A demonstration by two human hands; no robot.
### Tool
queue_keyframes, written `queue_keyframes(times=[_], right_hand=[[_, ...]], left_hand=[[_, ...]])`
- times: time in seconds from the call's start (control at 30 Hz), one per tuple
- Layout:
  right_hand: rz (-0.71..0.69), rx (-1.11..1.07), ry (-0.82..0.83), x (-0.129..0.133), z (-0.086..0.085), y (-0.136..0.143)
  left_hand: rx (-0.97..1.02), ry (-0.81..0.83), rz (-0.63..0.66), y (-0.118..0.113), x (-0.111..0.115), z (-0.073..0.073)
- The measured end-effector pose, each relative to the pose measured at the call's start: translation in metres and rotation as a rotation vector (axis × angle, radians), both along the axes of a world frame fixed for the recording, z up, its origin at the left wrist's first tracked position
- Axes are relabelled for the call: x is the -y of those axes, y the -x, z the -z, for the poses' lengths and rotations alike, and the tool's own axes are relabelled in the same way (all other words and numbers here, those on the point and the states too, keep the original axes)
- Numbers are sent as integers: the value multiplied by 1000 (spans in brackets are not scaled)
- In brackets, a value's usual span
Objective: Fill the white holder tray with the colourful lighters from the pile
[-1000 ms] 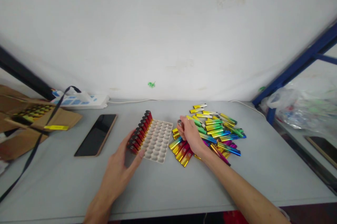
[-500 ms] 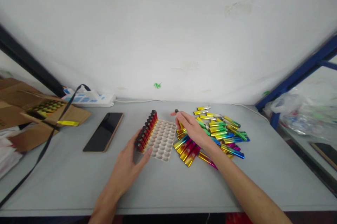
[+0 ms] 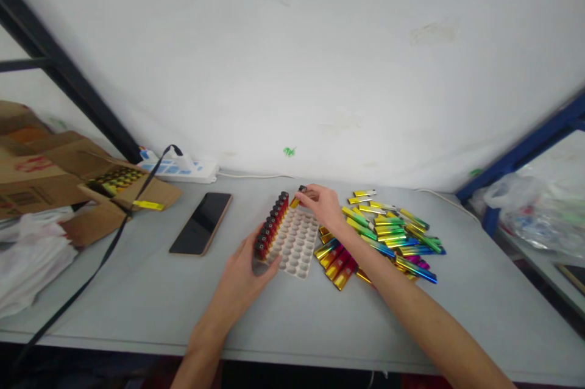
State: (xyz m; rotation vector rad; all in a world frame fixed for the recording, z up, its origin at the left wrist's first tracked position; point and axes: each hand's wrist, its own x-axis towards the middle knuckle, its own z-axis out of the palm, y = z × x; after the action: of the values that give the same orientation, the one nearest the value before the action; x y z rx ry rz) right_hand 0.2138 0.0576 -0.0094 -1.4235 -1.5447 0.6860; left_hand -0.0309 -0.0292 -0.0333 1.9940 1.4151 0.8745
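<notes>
1. Black phone (image 3: 201, 224), flat on the table (image 3: 365, 328).
2. Left hand (image 3: 242, 276), spread wide, touches the near-left corner of the pale tray (image 3: 295, 246), where red lighters (image 3: 273, 227) stand.
3. Right hand (image 3: 323, 205) pinches a gold lighter (image 3: 295, 201) at its far edge.
4. Loose lighters (image 3: 390, 230), heaped.

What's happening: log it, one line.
left hand: on white dimpled tray; right hand: pinching black-topped gold lighter; tray: row of black-topped red lighters

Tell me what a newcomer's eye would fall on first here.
Probably the heap of shiny, many-coloured lighters at the right. Next, the pale tray at centre, with red, black-topped lighters standing in a row along its left side. The left hand is at its near-left corner, and the right hand holds another lighter at the tray's far end.
</notes>
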Motion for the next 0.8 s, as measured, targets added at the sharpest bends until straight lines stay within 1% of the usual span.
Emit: queue_keyframes(times=[0.17, 0.27, 0.4, 0.57, 0.7, 0.8], right_hand=[[-24, 124, -14, 5, -8, -3], [-58, 125, -31, 9, -8, -2], [-74, 175, -35, 10, -5, 1], [-184, 319, -74, 6, 4, 6], [-179, 358, -64, 3, 10, 10], [-189, 348, -32, 6, 10, 10]], left_hand=[[30, 53, 3, -1, 0, -2], [36, 57, 15, 0, 0, -2], [15, 49, 32, 3, -2, 1], [-9, 78, 14, 4, -4, 3], [-35, 96, -8, 5, -4, 1], [-54, 80, -14, 6, -5, 2]])
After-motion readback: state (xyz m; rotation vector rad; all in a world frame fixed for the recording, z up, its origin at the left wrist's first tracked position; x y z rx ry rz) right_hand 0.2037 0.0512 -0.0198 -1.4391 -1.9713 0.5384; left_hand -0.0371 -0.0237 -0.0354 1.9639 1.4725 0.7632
